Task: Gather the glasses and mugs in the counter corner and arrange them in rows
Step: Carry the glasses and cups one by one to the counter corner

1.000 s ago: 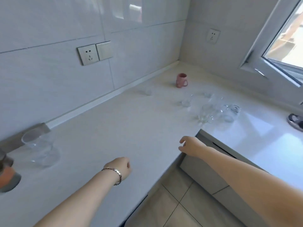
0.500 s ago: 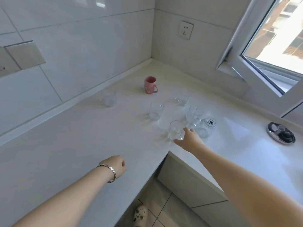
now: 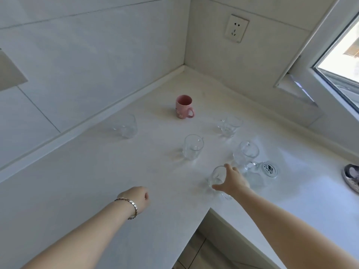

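Note:
A pink mug [image 3: 183,106] stands nearest the counter corner. Clear glasses are scattered on the white counter [image 3: 97,181]: one at the left [image 3: 126,126], one in the middle [image 3: 192,149], one at the back right [image 3: 229,126], a glass mug [image 3: 245,155], and a printed glass mug [image 3: 265,173] at the right. My right hand [image 3: 232,180] wraps its fingers around the nearest clear glass [image 3: 216,176], which stands on the counter. My left hand [image 3: 137,198] hovers over the counter as a loose fist, holding nothing.
Tiled walls meet at the corner, with a socket [image 3: 236,28] on the right wall. An open window frame [image 3: 303,78] juts over the counter's right side. A round metal object [image 3: 352,178] lies at the far right. The counter's inner edge [image 3: 208,207] drops to the floor.
The view has moved closer to the corner. My right hand has reached forward from the counter edge and closed around the nearest glass. My left hand has stayed a loose fist.

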